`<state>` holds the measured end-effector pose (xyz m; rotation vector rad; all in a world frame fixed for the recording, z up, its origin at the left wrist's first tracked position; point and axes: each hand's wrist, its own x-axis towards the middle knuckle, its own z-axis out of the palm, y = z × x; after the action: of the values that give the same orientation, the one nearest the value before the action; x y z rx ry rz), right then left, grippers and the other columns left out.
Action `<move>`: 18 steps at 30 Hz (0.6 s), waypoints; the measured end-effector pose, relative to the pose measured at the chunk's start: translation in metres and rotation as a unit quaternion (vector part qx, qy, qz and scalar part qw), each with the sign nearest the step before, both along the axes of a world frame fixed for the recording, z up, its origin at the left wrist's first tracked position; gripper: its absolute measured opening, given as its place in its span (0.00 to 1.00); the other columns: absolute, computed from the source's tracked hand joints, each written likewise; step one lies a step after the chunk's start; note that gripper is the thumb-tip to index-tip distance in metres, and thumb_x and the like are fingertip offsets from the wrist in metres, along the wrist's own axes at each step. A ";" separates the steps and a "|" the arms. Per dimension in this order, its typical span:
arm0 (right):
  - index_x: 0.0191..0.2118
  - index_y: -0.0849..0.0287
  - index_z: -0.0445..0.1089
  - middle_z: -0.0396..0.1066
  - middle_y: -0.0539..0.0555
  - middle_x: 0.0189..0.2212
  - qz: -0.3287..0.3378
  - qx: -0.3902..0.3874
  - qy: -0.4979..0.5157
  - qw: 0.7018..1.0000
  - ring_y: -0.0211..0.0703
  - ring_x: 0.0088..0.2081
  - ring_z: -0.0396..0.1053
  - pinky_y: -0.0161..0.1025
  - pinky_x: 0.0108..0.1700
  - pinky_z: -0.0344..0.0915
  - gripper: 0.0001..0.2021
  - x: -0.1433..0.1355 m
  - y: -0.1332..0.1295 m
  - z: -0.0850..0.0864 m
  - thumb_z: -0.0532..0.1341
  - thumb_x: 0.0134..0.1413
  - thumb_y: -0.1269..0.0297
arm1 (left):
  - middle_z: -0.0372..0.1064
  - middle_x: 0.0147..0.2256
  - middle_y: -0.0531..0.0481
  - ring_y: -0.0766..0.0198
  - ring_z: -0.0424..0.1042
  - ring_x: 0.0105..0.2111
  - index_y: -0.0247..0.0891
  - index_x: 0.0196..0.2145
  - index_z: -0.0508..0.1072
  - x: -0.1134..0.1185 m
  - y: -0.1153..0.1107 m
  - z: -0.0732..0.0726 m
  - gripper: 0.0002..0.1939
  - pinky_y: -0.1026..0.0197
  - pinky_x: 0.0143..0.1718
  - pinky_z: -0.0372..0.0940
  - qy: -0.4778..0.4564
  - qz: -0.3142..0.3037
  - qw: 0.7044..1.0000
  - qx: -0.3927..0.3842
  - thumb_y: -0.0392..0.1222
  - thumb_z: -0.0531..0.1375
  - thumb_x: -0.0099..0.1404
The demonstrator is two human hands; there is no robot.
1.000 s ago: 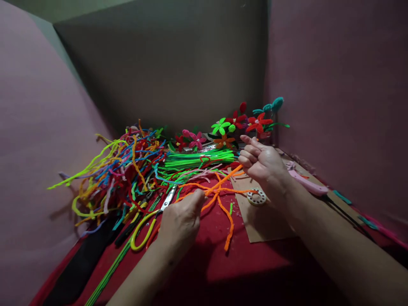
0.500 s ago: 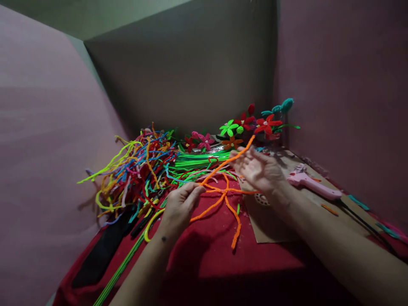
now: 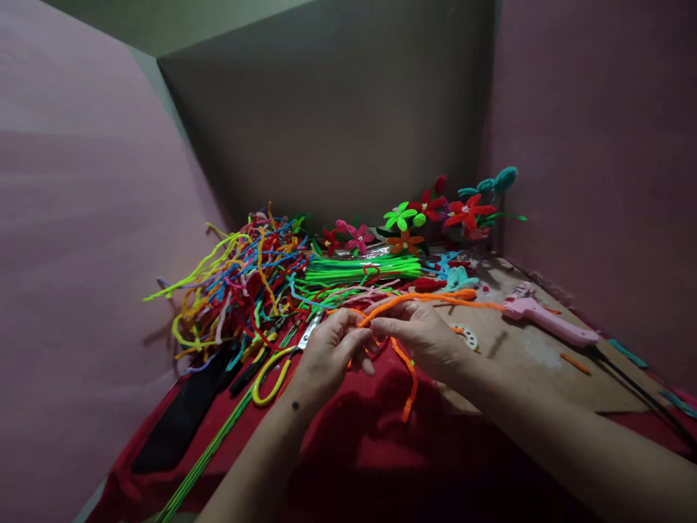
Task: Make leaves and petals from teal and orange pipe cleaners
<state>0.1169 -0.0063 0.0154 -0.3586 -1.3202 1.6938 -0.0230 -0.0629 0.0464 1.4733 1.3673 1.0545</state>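
My left hand [image 3: 340, 341] pinches an orange pipe cleaner [image 3: 419, 298] near the middle of the view. Close beside it, my right hand [image 3: 422, 338] has its thumb and fingertips closed on the same piece. Orange stems reach right from the fingers, over a sheet of cardboard [image 3: 523, 370]. Another orange stem [image 3: 407, 378] hangs below the hands over the red cloth [image 3: 375, 436]. The point where the stems meet is hidden by my fingers. Scissors with yellow handles [image 3: 272, 378] lie just left of my left hand.
A tangled heap of coloured pipe cleaners [image 3: 234, 283] lies at the left. Behind the hands are a green bundle [image 3: 359, 269] and finished flowers [image 3: 400, 216]. A pink glue gun [image 3: 549, 319] with a black cord rests on the cardboard. Thin green rods [image 3: 207, 457] and a black strip [image 3: 174, 421] lie front left.
My right hand was spread beside the raised orange stem; it has come down and left and closed next to my left hand. The stem now lies lower, pointing right.
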 end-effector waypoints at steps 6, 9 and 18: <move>0.27 0.62 0.71 0.70 0.51 0.23 -0.067 0.007 -0.058 0.996 0.36 0.26 0.65 0.37 0.32 0.61 0.06 -0.004 -0.002 -0.002 0.63 0.46 0.64 | 0.68 0.23 0.54 0.69 0.68 0.20 0.34 0.29 0.65 -0.006 -0.004 -0.003 0.07 0.66 0.23 0.61 -0.009 0.032 0.999 0.024 0.42 0.56 0.58; 0.26 0.63 0.71 0.69 0.51 0.21 -0.070 0.003 -0.080 0.994 0.36 0.25 0.65 0.37 0.31 0.61 0.07 -0.005 -0.003 -0.002 0.62 0.46 0.64 | 0.64 0.20 0.56 0.71 0.66 0.19 0.34 0.27 0.65 -0.010 -0.005 -0.005 0.09 0.66 0.24 0.61 -0.010 0.037 0.999 0.029 0.43 0.55 0.59; 0.26 0.64 0.71 0.67 0.50 0.20 -0.026 -0.004 -0.129 0.991 0.35 0.24 0.63 0.35 0.29 0.59 0.07 -0.009 -0.008 0.000 0.63 0.43 0.64 | 0.66 0.21 0.54 0.71 0.65 0.15 0.34 0.26 0.66 -0.011 -0.008 -0.017 0.11 0.68 0.18 0.58 -0.023 0.026 0.999 0.015 0.44 0.56 0.59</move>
<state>0.1084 -0.0140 0.0152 -0.6277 -1.4769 1.6490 -0.0337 -0.0705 0.0296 1.4322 1.3696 1.1394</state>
